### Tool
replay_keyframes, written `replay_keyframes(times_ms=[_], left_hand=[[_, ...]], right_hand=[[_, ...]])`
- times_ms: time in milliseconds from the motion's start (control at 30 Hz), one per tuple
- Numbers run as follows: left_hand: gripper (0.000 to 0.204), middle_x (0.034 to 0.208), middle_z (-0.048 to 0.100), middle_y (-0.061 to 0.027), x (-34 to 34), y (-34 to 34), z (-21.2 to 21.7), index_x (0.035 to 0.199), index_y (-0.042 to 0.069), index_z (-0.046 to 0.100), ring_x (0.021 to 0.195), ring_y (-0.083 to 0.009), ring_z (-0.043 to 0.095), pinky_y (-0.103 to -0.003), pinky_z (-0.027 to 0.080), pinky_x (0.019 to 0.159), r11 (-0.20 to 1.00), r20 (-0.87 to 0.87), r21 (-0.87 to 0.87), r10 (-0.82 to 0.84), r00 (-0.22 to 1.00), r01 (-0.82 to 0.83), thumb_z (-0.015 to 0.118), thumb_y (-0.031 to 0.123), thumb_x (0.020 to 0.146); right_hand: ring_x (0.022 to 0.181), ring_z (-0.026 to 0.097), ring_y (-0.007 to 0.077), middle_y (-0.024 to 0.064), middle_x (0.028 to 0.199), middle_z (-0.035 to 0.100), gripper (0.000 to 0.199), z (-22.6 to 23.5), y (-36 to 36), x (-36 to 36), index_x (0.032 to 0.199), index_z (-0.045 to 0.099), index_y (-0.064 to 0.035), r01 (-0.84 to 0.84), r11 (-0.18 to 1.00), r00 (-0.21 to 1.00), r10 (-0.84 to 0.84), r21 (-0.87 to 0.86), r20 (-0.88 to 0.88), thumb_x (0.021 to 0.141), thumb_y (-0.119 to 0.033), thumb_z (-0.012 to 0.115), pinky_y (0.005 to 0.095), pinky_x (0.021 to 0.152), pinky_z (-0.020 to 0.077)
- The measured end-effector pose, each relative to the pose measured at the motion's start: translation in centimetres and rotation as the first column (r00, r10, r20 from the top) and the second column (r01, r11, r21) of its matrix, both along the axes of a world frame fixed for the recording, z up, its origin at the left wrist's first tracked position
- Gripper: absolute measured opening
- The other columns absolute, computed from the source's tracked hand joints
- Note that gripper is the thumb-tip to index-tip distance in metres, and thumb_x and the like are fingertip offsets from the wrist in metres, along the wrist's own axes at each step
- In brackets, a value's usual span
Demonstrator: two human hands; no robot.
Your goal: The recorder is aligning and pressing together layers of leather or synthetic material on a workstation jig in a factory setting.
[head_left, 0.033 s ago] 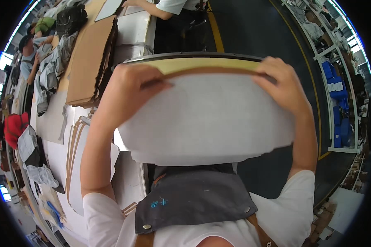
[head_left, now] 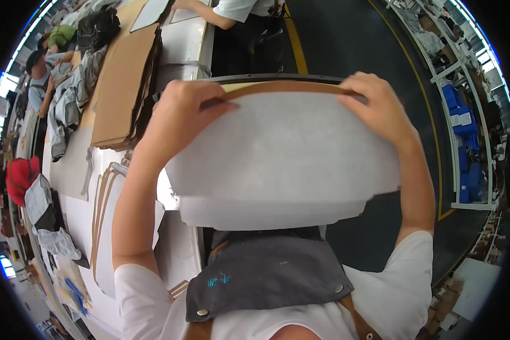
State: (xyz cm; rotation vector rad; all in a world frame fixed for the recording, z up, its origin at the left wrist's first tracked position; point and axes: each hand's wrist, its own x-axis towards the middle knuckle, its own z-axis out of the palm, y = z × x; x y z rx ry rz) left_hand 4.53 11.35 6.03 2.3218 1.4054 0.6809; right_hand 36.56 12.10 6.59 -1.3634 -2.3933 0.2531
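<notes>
A long white bench (head_left: 73, 170) runs down the left, stacked with flat brown cardboard (head_left: 122, 85) and heaps of grey cloth (head_left: 62, 113). The dark floor (head_left: 351, 39) carries yellow lines (head_left: 293, 39). White shelving (head_left: 464, 113) with blue items lines the right.

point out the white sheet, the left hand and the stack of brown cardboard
white sheet (head_left: 283, 153), head view, on the middle of its flat face
left hand (head_left: 178, 110), head view, on the back of the hand gripping the sheet's top edge
stack of brown cardboard (head_left: 122, 85), head view, on the top board's bare surface
</notes>
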Motion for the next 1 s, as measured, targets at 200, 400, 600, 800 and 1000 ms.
replay_keyframes(times_ms=[200, 400, 600, 800, 1000], left_hand=[[0.061, 0.144, 0.041, -0.0113, 2.1, 1.9, -12.1, 0.138, 0.011, 0.044, 0.137, -0.0309, 0.033, -0.054, 0.028, 0.110, 0.974, -0.375, 0.189, -0.045, 0.926, 0.124, 0.061, 0.043, 0.089], [0.063, 0.153, 0.029, -0.0101, 3.1, 1.1, -14.4, 0.144, 0.014, 0.038, 0.143, -0.0304, 0.022, -0.059, 0.019, 0.112, 0.990, -0.461, 0.078, -0.069, 0.885, 0.118, 0.050, 0.049, 0.093], [0.060, 0.152, 0.031, -0.0101, 3.1, 2.6, -14.7, 0.142, 0.013, 0.041, 0.143, -0.0299, 0.022, -0.058, 0.015, 0.113, 0.991, -0.423, 0.099, -0.042, 0.905, 0.092, 0.048, 0.048, 0.094], [0.058, 0.152, 0.032, -0.0101, 3.2, 3.2, -14.8, 0.141, 0.012, 0.043, 0.143, -0.0279, 0.022, -0.056, 0.015, 0.114, 0.990, -0.399, 0.121, -0.023, 0.917, 0.077, 0.048, 0.047, 0.095], [0.059, 0.153, 0.030, -0.0098, 3.2, 2.8, -14.6, 0.141, 0.012, 0.042, 0.144, -0.0279, 0.021, -0.056, 0.014, 0.114, 0.994, -0.386, 0.105, 0.018, 0.922, 0.025, 0.049, 0.047, 0.094]], right_hand=[[0.128, 0.043, 0.0305, 0.0104, 0.134, 0.052, 0.041, -11.9, 3.6, 0.7, 0.128, 0.055, -0.0093, -0.032, 0.984, 0.998, 0.024, 0.174, 0.050, 0.089, -0.020, 0.060, 0.0467, 0.106, 0.0310], [0.142, 0.022, 0.0349, 0.0087, 0.154, 0.029, 0.048, -15.1, 1.0, -0.1, 0.140, 0.045, -0.0130, 0.012, 1.000, 0.974, -0.008, -0.019, 0.225, 0.096, -0.033, 0.051, 0.0550, 0.112, 0.0171], [0.142, 0.022, 0.0340, 0.0090, 0.153, 0.030, 0.047, -15.2, 1.9, -0.5, 0.140, 0.045, -0.0138, 0.048, 0.999, 0.977, -0.049, 0.010, 0.210, 0.097, -0.032, 0.050, 0.0546, 0.112, 0.0169], [0.142, 0.021, 0.0344, 0.0102, 0.153, 0.030, 0.048, -15.2, 1.9, 0.0, 0.140, 0.045, -0.0140, 0.068, 0.997, 0.978, -0.071, 0.024, 0.198, 0.096, -0.033, 0.051, 0.0543, 0.112, 0.0169], [0.141, 0.021, 0.0372, 0.0107, 0.152, 0.030, 0.048, -15.7, 1.1, 1.2, 0.138, 0.047, -0.0137, 0.140, 0.988, 0.966, -0.151, 0.069, 0.209, 0.095, -0.034, 0.054, 0.0555, 0.111, 0.0163]])
